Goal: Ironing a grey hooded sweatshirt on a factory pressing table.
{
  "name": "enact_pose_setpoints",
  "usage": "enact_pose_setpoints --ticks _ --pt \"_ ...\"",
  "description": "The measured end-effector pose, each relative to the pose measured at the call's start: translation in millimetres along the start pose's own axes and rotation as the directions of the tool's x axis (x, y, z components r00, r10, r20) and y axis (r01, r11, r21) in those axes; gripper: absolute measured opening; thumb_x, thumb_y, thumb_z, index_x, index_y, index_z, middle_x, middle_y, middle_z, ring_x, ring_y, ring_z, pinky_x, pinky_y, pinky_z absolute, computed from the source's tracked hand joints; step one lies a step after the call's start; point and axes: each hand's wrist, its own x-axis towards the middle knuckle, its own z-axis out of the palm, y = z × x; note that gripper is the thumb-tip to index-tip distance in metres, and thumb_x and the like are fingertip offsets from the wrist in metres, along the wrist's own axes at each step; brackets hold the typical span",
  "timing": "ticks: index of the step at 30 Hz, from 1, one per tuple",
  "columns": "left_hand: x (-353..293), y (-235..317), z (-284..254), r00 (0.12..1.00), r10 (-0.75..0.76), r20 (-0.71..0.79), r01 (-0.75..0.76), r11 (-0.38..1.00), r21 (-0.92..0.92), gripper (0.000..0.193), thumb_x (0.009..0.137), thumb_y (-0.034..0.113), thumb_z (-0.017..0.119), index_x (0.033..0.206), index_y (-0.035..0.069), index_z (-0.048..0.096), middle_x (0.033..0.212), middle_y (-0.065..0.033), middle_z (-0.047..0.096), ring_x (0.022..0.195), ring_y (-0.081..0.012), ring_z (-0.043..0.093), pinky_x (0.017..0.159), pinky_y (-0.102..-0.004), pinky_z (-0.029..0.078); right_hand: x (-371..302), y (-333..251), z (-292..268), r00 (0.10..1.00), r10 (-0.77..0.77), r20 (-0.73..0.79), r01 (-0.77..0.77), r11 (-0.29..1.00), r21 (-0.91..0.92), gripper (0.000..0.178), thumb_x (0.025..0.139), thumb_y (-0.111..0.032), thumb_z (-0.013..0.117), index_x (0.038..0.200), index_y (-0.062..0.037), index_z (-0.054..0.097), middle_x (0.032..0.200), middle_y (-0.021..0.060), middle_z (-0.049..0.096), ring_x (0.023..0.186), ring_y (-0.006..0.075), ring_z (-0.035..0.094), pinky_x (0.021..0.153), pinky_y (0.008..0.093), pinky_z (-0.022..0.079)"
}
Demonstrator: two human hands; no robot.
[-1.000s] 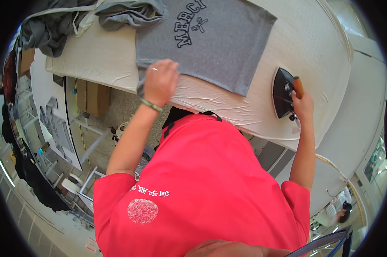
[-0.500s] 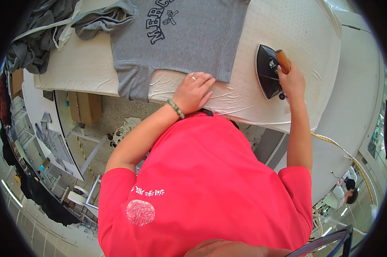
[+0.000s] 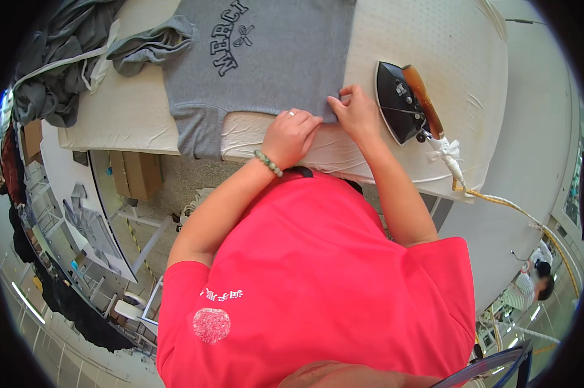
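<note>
A grey sweatshirt (image 3: 272, 71) with dark lettering and a small bow on its front lies flat on a padded ironing table (image 3: 427, 39). My left hand (image 3: 293, 134) is at its near side edge, the fingers bent together and closed on the cloth. At the hem corner, my right hand (image 3: 358, 115) touches the fabric with thumb and forefinger apart. Just to its right rests an iron (image 3: 398, 103) with a black body and wooden handle, free of my hands. The cloth under my left fingertips is partly hidden.
Crumpled grey garments (image 3: 59, 64) with a pale strap pile up at the table's left end. A wrapped cord (image 3: 499, 199) runs from the iron off to the right. Beneath the table stands a cardboard box (image 3: 135, 174). Another person (image 3: 528, 288) is far off at right.
My right hand has let go of the iron and moved left to the sweatshirt's hem corner. The iron stays on the table. My left hand remains at the sweatshirt's near edge.
</note>
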Motion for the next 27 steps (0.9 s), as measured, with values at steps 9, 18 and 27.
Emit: enact_pose_setpoints --ticks 9,18,27 --pt "43 -27 10 0.982 0.030 -0.185 -0.012 0.995 0.096 0.036 0.093 0.008 0.065 0.128 0.003 0.066 0.142 -0.0143 0.060 0.135 -0.0345 0.053 0.111 -0.0457 0.045 6 3 -1 0.996 -0.088 0.003 0.088 0.996 0.017 0.030 0.087 -0.025 0.077 0.102 -0.0008 0.069 0.083 0.0164 0.074 0.081 0.0300 0.074 0.076 0.0419 0.058" --pt "40 -39 21 0.995 0.066 -0.078 -0.061 0.995 0.073 0.047 0.099 0.017 0.060 0.143 0.000 0.057 0.157 -0.0152 0.049 0.148 -0.0359 0.041 0.123 -0.0502 0.031 4 -4 -2 0.917 0.144 0.373 -0.329 0.801 0.501 0.018 0.086 -0.019 0.075 0.094 -0.0034 0.070 0.077 0.0015 0.065 0.062 0.0102 0.058 0.052 0.0263 0.046" --pt "39 -40 23 0.997 0.049 -0.057 -0.044 0.996 0.074 0.047 0.101 0.021 0.057 0.143 0.000 0.056 0.158 -0.0150 0.048 0.149 -0.0350 0.039 0.124 -0.0510 0.028 1 -4 3 0.901 0.127 0.416 -0.356 0.763 0.539 0.014 0.088 -0.013 0.073 0.096 -0.0018 0.068 0.079 0.0030 0.067 0.058 0.0080 0.058 0.044 0.0239 0.043"
